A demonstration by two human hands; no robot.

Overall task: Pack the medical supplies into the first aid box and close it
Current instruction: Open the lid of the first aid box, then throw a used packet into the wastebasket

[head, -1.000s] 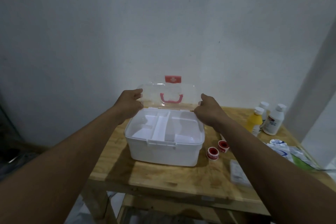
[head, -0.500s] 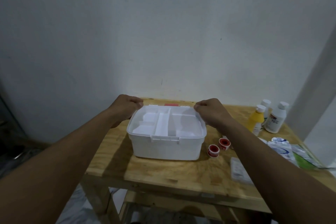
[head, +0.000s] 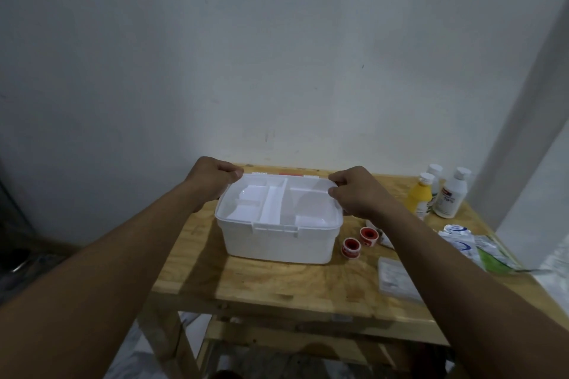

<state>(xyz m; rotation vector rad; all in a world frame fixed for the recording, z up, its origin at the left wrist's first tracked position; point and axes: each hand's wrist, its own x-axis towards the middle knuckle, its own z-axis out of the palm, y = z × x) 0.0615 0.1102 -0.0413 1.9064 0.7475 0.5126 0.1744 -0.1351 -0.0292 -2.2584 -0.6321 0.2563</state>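
Observation:
The white first aid box (head: 277,243) stands on the wooden table (head: 277,283), its top open onto a white divided tray (head: 271,203). Only a red strip of the folded-back clear lid (head: 289,174) shows behind the box. My left hand (head: 212,178) grips the box's back left corner with curled fingers. At the back right corner, my right hand (head: 357,194) pinches the rim. Two red tape rolls (head: 351,247) lie right of the box. A yellow bottle (head: 418,197) and two white bottles (head: 449,197) stand at the back right.
Foil and green packets (head: 462,240) lie along the table's right edge, and a clear flat packet (head: 395,280) sits nearer the front. A grey wall stands right behind the table. The tabletop in front of the box is bare wood.
The clear lid, held upright a second ago, has swung back and down behind the box. Both hands dropped with it to the back corners.

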